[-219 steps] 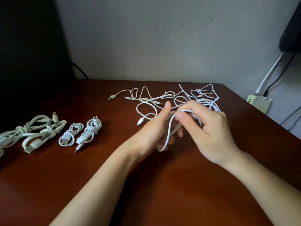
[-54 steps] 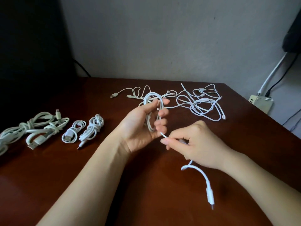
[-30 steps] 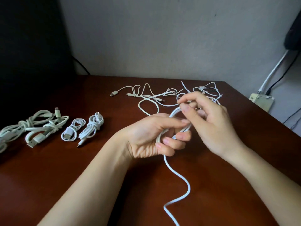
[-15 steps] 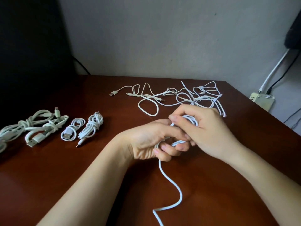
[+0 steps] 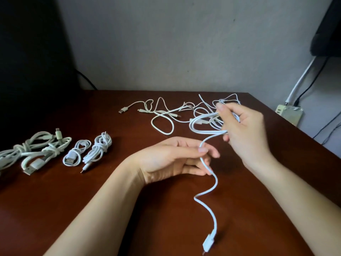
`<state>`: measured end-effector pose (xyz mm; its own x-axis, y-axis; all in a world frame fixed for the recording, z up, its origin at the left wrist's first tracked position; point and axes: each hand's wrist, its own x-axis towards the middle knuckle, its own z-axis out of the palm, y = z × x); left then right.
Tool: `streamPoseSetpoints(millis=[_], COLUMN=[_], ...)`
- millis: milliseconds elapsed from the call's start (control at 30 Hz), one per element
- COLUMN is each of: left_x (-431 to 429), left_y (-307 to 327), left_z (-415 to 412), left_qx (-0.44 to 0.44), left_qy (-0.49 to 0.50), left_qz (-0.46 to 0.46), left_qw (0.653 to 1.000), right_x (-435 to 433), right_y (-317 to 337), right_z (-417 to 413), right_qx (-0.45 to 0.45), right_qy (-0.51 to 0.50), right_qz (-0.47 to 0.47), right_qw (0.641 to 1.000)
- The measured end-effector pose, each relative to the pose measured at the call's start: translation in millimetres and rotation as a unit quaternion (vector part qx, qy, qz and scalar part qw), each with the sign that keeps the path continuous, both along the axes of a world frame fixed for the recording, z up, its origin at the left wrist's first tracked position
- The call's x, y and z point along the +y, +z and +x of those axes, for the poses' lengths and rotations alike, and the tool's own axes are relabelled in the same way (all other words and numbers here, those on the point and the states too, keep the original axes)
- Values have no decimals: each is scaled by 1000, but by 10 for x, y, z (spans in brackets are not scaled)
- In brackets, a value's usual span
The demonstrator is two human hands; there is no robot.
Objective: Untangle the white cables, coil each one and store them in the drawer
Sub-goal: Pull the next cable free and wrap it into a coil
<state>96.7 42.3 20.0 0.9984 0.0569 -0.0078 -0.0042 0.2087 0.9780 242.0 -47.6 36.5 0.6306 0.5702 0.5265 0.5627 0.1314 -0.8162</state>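
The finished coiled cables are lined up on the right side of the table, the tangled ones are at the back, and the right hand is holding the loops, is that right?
Not quite. The coiled cables lie on the left side of the table, not the right, as the head view shows. The tangled ones are at the back, and the right hand does hold the loops.

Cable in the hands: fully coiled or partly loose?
Partly loose. The right hand grips a few loops, but the cable trails through the left hand to its plug.

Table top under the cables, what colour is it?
Dark reddish-brown and glossy; the table shows best in the head view.
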Motion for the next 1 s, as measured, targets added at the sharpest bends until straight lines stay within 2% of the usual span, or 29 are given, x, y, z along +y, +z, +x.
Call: streamPoseSetpoints(millis=[133,233,300,400,500,567,700,800,933,1000], left_x=[-27,-22,-13,1,75,117,162,179,151,105], left_y=[0,20,37,57,34,23,-27,-78,-105,-104], left_z=[-1,-15,-22,-24,-25,-34,-33,20,94,121], left_qx=[-29,-66,-77,-78,-88,-94,-90,-112,-155,-172], left_qy=[-6,-29,-11,67,174,247,359,376,383,388], left_qz=[13,3,-2,12,75,121,174,190,262,262], left_qw=[999,997,997,995,978,957,913,900,872,867], right_x=[16,12,5,2,-1,-15,-35,-51,-88,-109], right_y=[-10,4,18,24,16,28,51,61,109,135], right_z=[1,15,18,24,64,64,-13,-55,-110,-164], right_qx=[101,204,238,223,110,62,117,159,226,245], right_qy=[10,38,52,44,7,13,103,158,231,263], right_qz=[5,26,31,5,-64,-118,-155,-149,-115,-111], right_qw=[995,978,969,974,992,991,975,963,939,926])
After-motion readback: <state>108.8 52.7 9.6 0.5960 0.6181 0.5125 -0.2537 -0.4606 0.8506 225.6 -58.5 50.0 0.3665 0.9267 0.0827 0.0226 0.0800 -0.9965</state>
